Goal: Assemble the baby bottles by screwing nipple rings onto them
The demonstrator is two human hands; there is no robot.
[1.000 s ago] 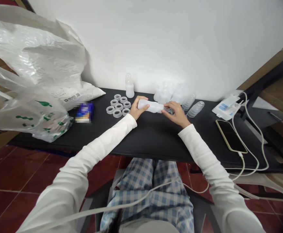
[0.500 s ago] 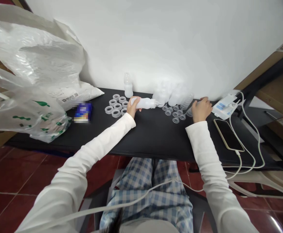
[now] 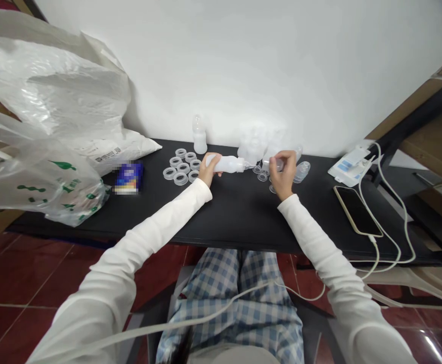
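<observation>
My left hand (image 3: 207, 170) is wrapped round a white baby bottle (image 3: 226, 163), which lies level above the table with its clear nipple pointing right. Facing that tip, my right hand (image 3: 285, 177) pinches a clear bottle cap (image 3: 267, 166), a short gap away from the nipple. Below and between the hands are several clear nipples (image 3: 262, 177), partly covered by my right hand. Several translucent collar rings (image 3: 183, 168) lie left of my left hand. More clear caps (image 3: 302, 173) sit just right of my right hand.
One capped bottle (image 3: 199, 137) stands by the wall, and several white bottles (image 3: 252, 142) cluster behind the hands. Plastic bags (image 3: 50, 116) and a blue packet (image 3: 129, 177) occupy the left. At right are a phone (image 3: 357, 210), white cables and a white-and-blue box (image 3: 348, 167).
My right hand has moved left from the caps at the right, bringing a clear cap towards the bottle's nipple. My left hand and the bottle have hardly moved.
</observation>
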